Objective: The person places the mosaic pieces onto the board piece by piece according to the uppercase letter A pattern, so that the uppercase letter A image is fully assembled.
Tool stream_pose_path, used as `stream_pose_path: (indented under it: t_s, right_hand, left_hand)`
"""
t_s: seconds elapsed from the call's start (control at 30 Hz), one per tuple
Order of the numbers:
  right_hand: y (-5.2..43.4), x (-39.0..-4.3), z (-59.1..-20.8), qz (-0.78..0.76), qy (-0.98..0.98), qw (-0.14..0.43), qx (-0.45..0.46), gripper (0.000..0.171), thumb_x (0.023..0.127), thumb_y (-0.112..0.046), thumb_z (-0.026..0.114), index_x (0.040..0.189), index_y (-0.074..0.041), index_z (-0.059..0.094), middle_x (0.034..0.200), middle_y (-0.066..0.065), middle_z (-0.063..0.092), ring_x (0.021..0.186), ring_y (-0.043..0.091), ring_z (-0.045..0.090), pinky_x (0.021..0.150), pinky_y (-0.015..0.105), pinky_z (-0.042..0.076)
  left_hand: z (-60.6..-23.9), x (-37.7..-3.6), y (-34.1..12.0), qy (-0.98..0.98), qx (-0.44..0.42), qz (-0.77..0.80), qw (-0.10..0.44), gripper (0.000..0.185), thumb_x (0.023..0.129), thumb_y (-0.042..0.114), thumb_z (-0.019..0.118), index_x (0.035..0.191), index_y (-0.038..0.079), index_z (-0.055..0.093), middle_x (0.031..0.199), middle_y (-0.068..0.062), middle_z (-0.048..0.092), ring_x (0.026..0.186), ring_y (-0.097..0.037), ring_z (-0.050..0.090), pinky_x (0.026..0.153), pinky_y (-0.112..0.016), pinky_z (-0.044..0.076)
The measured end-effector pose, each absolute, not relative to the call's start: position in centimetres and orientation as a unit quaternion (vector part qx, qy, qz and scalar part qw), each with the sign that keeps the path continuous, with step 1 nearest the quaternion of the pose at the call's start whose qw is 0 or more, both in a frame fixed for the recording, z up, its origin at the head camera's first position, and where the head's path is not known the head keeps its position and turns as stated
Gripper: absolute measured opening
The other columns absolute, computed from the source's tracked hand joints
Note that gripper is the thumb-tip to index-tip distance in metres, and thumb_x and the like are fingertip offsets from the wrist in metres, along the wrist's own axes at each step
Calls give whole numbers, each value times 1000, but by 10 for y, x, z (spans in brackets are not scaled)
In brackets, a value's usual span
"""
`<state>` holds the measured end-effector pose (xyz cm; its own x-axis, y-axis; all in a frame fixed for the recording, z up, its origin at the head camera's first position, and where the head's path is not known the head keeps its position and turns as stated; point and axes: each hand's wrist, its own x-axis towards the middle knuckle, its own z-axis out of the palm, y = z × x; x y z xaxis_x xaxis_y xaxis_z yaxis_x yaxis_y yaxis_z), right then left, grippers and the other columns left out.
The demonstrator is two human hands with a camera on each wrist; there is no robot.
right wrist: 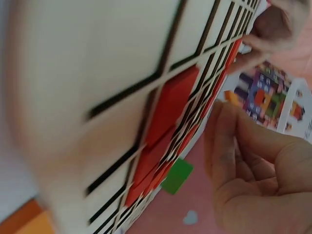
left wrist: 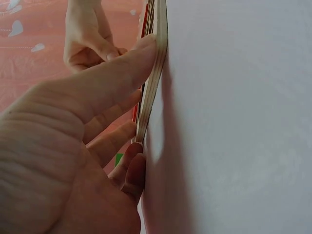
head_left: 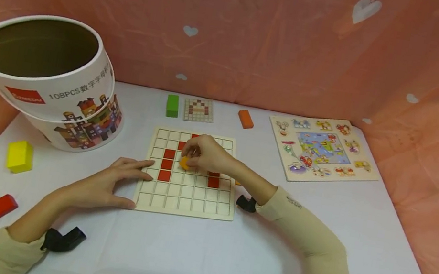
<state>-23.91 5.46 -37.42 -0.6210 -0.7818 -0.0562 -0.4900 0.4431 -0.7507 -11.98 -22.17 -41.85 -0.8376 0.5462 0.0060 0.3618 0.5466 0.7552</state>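
Orange piece: a small orange square tile [head_left: 184,162] is pinched in the fingertips of the right hand [head_left: 208,154], just above the middle of the board.
Left hand: the left hand [head_left: 107,183] lies flat with fingers spread, pressing the near left edge of the pale wooden grid board [head_left: 187,199].
Board state: some red square tiles [head_left: 167,164] already fill cells on the left and right; most cells look still bare.
Far side: a small pattern card [head_left: 198,110] lies between a green block [head_left: 172,105] and an orange block [head_left: 245,119].
Left side: a round white cardboard tub [head_left: 52,94] stands open.
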Motion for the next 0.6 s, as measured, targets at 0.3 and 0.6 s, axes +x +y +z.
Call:
stream_pose_path:
  t_s: [0.3,0.6]
  right_hand:
    - [40,-238,-379,-334,841,200,-375,14,87,9,69,100,5,73,94,13,71,83,17,61,75,20,50]
    - [39,-229,-379,-308,844,172,-404,20,90,7,65,108,1,72,100,11,73,91,19,65,80,21,51]
  left_hand:
    - [-419,-120,-220,871,258,401,116,57,79,28,85,131,16,63,159,-9,34,137,-32,28,107,-65,23]
    - [-419,-119,-220,871,258,401,116,58,79,28,84,131,15,63,159,-9,34,137,-32,28,107,-65,24]
